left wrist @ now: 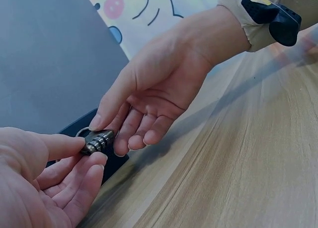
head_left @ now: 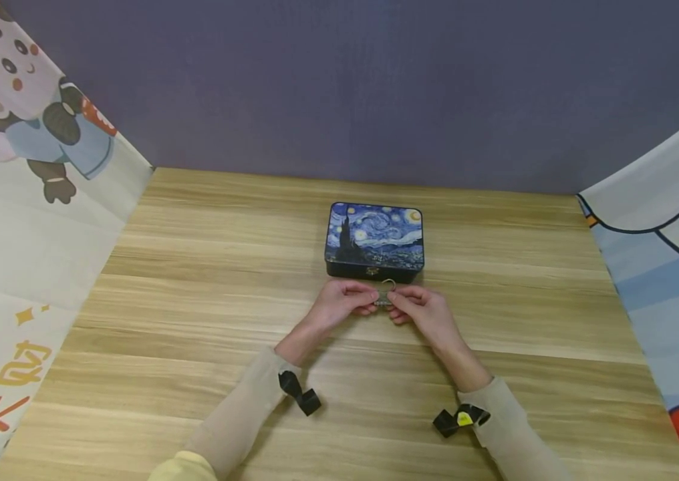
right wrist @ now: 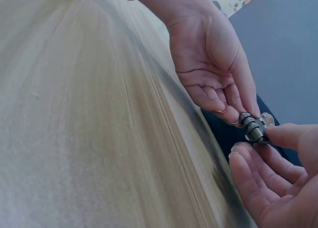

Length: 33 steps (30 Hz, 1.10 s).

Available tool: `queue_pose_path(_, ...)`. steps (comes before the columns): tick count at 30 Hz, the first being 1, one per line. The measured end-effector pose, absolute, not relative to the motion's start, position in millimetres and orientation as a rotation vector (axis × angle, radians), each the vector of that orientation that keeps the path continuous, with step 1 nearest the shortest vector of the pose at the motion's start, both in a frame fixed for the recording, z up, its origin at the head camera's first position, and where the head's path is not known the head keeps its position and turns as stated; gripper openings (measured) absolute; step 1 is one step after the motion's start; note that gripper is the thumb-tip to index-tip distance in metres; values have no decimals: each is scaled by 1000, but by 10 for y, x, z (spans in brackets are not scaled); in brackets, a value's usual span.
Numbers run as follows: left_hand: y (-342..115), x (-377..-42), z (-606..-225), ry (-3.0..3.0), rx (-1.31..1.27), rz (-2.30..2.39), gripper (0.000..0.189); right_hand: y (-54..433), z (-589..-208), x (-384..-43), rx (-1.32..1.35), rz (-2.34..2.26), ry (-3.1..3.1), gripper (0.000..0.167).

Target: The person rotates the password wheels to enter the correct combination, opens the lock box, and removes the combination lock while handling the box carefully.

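A small dark metal combination padlock (head_left: 383,299) is held between both hands just in front of the box. Its curved shackle (head_left: 389,283) points toward the box, and its row of number dials (left wrist: 101,141) shows in the left wrist view. My left hand (head_left: 344,300) pinches one end of the lock between thumb and fingers. At the opposite end, my right hand (head_left: 426,312) pinches it in the same way. The box (head_left: 375,235) has a starry night painting on its closed lid, dark sides and a small metal clasp (head_left: 372,271) at the front.
The wood-grain table (head_left: 225,254) carries the box near its middle. A dark grey-blue wall (head_left: 351,93) stands behind, and cartoon-printed panels rise at the left (head_left: 33,220) and right (head_left: 658,267). Black straps (head_left: 299,393) circle both sleeved wrists.
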State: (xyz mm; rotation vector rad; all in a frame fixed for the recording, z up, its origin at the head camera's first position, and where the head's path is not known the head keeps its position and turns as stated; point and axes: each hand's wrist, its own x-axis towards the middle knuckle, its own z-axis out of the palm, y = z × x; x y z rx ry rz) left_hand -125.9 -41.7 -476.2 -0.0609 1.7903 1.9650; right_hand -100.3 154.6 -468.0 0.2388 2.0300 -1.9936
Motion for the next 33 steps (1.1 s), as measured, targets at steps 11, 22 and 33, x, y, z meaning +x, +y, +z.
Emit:
queue_pose_path(11,-383,-1260,-4748,1791,-51,1968,24,1589,-4697,-988,223,-1985,2061,30)
queue_pose_path(22,-302,-1259,-4768,1806,-35,1965,24,1644,-4710,-976,236,-1980,2083,26)
queue_pose_path(33,-136,-1208,-4774,1838,-20,1956,24,1788,-4738,-907,280,-1950,2116,32)
